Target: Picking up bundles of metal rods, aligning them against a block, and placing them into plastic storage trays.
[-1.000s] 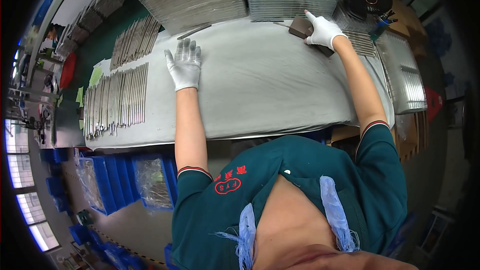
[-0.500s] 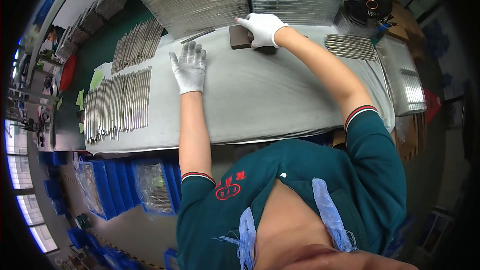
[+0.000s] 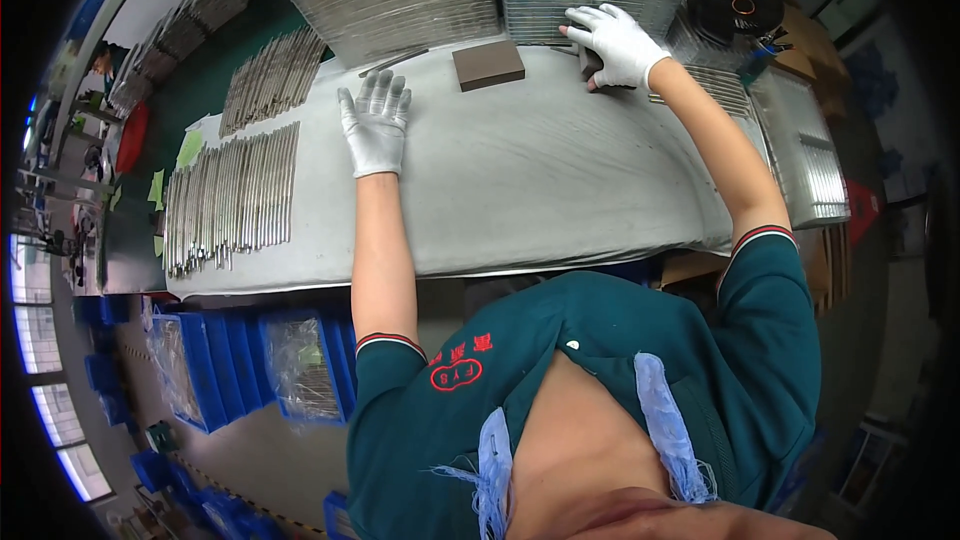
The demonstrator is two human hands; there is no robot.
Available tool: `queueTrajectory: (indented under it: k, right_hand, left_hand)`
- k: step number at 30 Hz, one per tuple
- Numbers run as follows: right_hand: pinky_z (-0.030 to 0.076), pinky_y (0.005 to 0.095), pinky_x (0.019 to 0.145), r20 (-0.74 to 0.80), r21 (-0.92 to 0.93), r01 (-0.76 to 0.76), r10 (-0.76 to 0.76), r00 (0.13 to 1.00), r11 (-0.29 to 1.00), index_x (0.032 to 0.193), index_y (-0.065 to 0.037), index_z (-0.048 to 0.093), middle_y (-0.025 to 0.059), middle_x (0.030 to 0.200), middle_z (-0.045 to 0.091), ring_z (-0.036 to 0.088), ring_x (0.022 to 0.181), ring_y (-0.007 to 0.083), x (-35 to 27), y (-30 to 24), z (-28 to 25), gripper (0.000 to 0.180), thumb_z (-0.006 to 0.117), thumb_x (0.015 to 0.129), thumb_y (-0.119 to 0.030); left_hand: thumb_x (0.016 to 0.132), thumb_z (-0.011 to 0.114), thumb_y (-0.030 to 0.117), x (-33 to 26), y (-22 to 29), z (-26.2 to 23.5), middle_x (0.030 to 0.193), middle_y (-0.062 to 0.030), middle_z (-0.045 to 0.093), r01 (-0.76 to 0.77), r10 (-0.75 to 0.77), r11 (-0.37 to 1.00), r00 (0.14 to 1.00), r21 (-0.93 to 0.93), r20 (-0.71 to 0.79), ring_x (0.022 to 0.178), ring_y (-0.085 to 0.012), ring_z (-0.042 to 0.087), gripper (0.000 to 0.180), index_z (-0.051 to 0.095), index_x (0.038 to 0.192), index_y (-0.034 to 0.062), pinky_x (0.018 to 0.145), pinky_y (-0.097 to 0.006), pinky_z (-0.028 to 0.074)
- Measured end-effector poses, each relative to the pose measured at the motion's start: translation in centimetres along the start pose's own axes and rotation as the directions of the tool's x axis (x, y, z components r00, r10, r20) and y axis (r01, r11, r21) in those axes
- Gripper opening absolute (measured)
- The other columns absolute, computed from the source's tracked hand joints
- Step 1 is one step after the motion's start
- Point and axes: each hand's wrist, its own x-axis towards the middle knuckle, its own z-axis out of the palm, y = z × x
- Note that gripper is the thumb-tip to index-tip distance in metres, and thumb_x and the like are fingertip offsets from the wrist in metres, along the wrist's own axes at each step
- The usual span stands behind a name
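Note:
My left hand (image 3: 375, 127), in a white glove with greyed fingertips, lies on the grey table cover (image 3: 480, 190) with its fingers stretched out and nothing in them. A thin dark rod (image 3: 394, 62) lies just beyond those fingertips. Farther right, my right hand (image 3: 622, 48), also gloved, grips a small dark brown block (image 3: 588, 63) near the back of the table; part of that block is hidden by the glove. Between the hands sits a larger flat brown block (image 3: 488, 66), touched by neither.
Rows of thin metal rods (image 3: 232, 200) lie at the left, with more rods (image 3: 715, 88) at the right. Tall stacks of clear trays (image 3: 390, 0) line the back. A black fan (image 3: 738, 5) stands back right. Blue crates (image 3: 215, 370) sit below the front edge.
My right hand has moved right, carrying the small block away from the larger one, which now shows whole. My left hand stays almost in place, fingers a little more spread.

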Motion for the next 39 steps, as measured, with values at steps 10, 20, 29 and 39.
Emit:
queueTrajectory:
  k: [10,20,29,39]
  right_hand:
    - [0.022,0.0383,0.102,0.09,0.15,-0.223,0.212,0.973,0.963,0.127,-0.012,0.037,0.011,0.132,0.033,0.029,0.123,0.0248,-2.3,-0.6,0.5,0.076,0.069,0.062,-0.038]
    - [0.033,0.0342,0.094,0.214,0.232,-0.281,0.233,0.949,0.931,0.128,-0.01,0.035,0.0077,0.115,0.049,0.043,0.11,0.0236,-2.7,1.0,1.1,0.073,0.065,0.062,-0.017]
    - [0.022,0.0422,0.1,-0.299,-0.028,-0.342,0.319,0.899,0.939,0.125,-0.016,0.04,0.0118,0.115,0.048,0.036,0.117,0.0257,-4.1,1.4,2.4,0.075,0.071,0.06,-0.034]
    - [0.026,0.0412,0.099,-0.325,0.257,-0.229,0.307,0.894,0.939,0.124,-0.01,0.039,0.0152,0.124,0.04,0.034,0.119,0.0314,-5.8,-4.7,0.6,0.068,0.068,0.066,-0.028]
  left_hand:
    - [0.078,0.058,0.033,0.2,-4.3,3.0,0.111,-0.0108,0.055,-0.493,0.111,-0.097,0.858,0.865,0.502,0.107,-0.0242,0.048,0.043,0.053,0.112,0.0066,0.091,-0.033,0.037]
    - [0.068,0.059,0.036,4.7,-5.1,10.9,0.122,-0.0194,0.043,-0.448,-0.498,-0.716,0.865,0.535,0.058,0.115,-0.0307,0.04,0.075,0.029,0.13,0.0081,0.095,-0.039,0.031]
    - [0.067,0.064,0.017,4.7,-6.7,8.3,0.118,-0.013,0.044,-0.594,-0.288,-0.749,0.691,0.293,0.663,0.118,-0.0297,0.035,0.073,0.028,0.13,0.0145,0.097,-0.05,0.025]
    - [0.063,0.069,0.022,5.4,-7.4,6.8,0.118,-0.0104,0.043,-0.546,-0.181,-0.777,0.67,0.313,0.72,0.117,-0.0289,0.035,0.079,0.028,0.13,0.014,0.095,-0.05,0.027]
